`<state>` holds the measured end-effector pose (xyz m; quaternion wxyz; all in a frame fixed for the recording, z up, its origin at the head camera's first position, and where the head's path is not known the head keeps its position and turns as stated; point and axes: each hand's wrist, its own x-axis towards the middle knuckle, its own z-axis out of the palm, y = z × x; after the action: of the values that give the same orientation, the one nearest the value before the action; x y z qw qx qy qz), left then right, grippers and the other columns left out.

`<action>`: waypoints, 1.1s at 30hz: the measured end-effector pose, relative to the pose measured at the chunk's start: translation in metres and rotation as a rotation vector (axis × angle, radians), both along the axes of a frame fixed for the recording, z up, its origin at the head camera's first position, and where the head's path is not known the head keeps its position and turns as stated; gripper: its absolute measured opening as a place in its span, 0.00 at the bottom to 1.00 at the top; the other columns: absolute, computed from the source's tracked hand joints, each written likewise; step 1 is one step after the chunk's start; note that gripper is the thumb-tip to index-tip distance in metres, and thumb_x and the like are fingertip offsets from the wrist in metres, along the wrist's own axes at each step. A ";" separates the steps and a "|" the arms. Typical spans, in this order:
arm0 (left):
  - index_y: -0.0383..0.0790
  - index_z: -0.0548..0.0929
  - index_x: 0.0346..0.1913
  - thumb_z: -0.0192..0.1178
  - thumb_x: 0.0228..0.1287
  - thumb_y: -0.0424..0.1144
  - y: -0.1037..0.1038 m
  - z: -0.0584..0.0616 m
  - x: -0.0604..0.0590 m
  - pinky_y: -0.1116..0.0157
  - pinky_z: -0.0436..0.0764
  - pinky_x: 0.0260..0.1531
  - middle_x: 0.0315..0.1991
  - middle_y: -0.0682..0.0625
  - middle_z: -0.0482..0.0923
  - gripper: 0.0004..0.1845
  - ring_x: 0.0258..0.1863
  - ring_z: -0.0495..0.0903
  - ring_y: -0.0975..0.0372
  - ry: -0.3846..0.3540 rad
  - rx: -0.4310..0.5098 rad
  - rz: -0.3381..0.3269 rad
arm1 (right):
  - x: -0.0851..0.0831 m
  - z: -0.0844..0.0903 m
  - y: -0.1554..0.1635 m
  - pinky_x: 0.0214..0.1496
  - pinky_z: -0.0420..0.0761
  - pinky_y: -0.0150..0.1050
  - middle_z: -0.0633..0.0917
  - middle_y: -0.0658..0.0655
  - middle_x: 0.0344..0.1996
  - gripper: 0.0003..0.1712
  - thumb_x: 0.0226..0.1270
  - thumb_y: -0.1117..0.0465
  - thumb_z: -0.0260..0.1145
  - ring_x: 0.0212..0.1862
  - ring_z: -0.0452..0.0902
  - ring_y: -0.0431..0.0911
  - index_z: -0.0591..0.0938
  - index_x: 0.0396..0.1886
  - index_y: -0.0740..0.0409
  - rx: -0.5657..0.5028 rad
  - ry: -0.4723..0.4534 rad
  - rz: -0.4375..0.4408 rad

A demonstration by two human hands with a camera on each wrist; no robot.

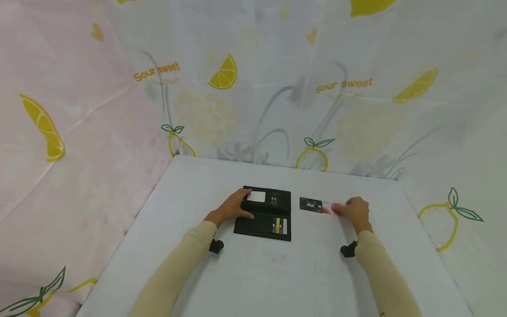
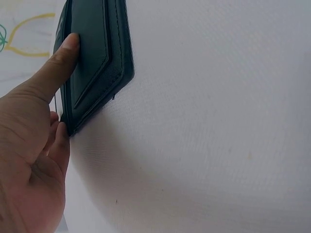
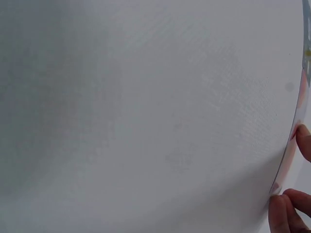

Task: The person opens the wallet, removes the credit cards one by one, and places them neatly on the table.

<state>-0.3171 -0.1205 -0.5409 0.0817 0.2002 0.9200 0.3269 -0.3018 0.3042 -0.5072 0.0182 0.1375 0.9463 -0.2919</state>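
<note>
A black wallet lies unfolded on the white table, with card slots in both panels. My left hand spans its left side: the thumb rests on the lower panel, the other fingers at the upper panel's edge. In the left wrist view the thumb lies along the wallet's dark leather. To the right, my right hand pinches a white-and-red card at its right part. Against that card's left end lies a black card with upside-down "Vip" lettering. The right wrist view shows fingertips on the white-and-red card's edge.
Several cards show in the lower panel's slots, and a white rectangle in the upper panel. Lemon-printed cloth hangs behind and on both sides of the table. A black wrist device is worn below each hand.
</note>
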 end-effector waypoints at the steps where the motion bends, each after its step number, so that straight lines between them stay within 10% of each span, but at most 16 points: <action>1: 0.34 0.61 0.73 0.80 0.43 0.49 0.000 0.001 0.000 0.59 0.72 0.64 0.68 0.40 0.64 0.55 0.60 0.73 0.50 -0.001 0.002 0.002 | 0.000 0.000 -0.001 0.50 0.78 0.59 0.79 0.76 0.44 0.37 0.57 0.48 0.75 0.48 0.72 0.66 0.78 0.44 0.82 0.010 0.000 0.003; 21: 0.33 0.60 0.73 0.79 0.45 0.48 0.001 -0.002 -0.002 0.58 0.71 0.65 0.68 0.40 0.63 0.55 0.62 0.72 0.50 0.000 0.009 -0.010 | -0.029 -0.009 -0.084 0.49 0.80 0.52 0.86 0.67 0.39 0.20 0.66 0.54 0.67 0.45 0.79 0.59 0.85 0.43 0.70 -0.125 0.241 0.076; 33: 0.34 0.61 0.73 0.79 0.44 0.49 0.001 -0.005 -0.003 0.60 0.73 0.64 0.68 0.41 0.64 0.55 0.61 0.72 0.52 0.018 -0.008 -0.012 | -0.037 0.003 -0.152 0.41 0.87 0.36 0.85 0.68 0.39 0.16 0.72 0.65 0.59 0.36 0.86 0.49 0.80 0.50 0.76 -0.773 -0.021 0.105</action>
<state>-0.3198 -0.1194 -0.5459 0.0763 0.2082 0.9208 0.3209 -0.3386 0.1523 -0.5045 0.0933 0.0751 0.7721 -0.6242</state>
